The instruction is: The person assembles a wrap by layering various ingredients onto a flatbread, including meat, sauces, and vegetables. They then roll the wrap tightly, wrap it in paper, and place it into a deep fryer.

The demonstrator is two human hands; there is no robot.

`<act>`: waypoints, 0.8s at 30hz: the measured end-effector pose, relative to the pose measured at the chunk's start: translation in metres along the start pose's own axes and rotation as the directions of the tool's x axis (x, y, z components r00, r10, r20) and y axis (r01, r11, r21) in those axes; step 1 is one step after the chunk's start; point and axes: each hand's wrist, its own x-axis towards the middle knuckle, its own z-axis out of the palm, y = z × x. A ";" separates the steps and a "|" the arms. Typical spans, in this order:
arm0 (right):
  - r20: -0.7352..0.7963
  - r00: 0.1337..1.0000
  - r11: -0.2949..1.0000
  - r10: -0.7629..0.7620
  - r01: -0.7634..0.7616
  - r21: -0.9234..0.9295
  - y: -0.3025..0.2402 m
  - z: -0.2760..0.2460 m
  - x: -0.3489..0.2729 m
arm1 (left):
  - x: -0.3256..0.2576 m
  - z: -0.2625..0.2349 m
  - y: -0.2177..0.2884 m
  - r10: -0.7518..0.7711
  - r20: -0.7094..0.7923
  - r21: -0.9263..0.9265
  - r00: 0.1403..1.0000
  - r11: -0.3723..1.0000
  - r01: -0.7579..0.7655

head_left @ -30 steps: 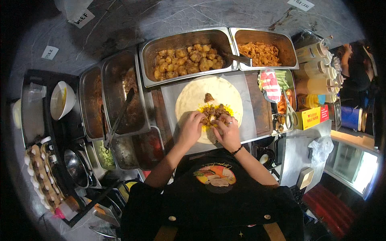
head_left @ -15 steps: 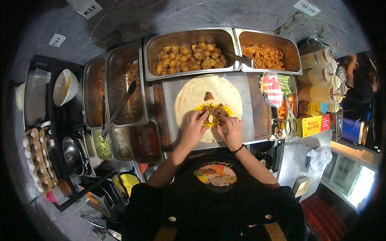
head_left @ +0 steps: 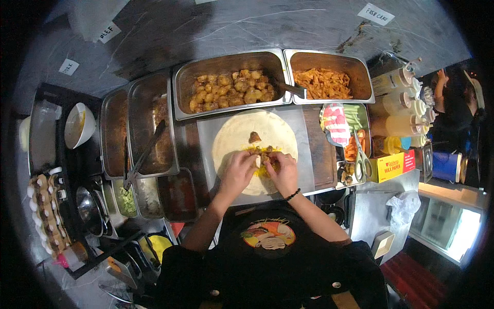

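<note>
The person wears a black garment (head_left: 303, 268) with dark sleeves and a round orange, red and pale print (head_left: 268, 236). Two round metallic studs (head_left: 336, 285) sit above brown straps (head_left: 347, 299) at the near edge. A black beaded bracelet (head_left: 293, 195) circles the right wrist (head_left: 288, 188).

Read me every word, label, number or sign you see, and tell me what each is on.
I won't repeat wording, only where it stands.
Upper-right white card: handwriting, legible.
Upper-left white card: handwriting, mostly legible.
Smaller white card: handwriting, faint.
Yellow-and-red box: large print legible, the rest too small.
Black top: curved script, too blurred to read.
Squeeze bottle: marks too small.
</note>
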 end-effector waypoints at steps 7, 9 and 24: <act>-0.016 0.995 0.994 -0.096 0.096 0.043 0.014 -0.018 -0.003 | 0.002 -0.003 0.002 -0.034 0.018 0.023 0.999 0.999 0.034; 0.012 0.998 0.995 -0.058 0.057 0.080 0.029 -0.036 -0.011 | 0.000 -0.001 -0.002 -0.074 0.045 -0.012 0.996 0.997 0.075; 0.066 0.992 0.978 0.104 -0.114 0.175 0.028 -0.038 -0.007 | 0.004 -0.004 -0.009 -0.008 0.108 0.002 0.994 1.000 0.008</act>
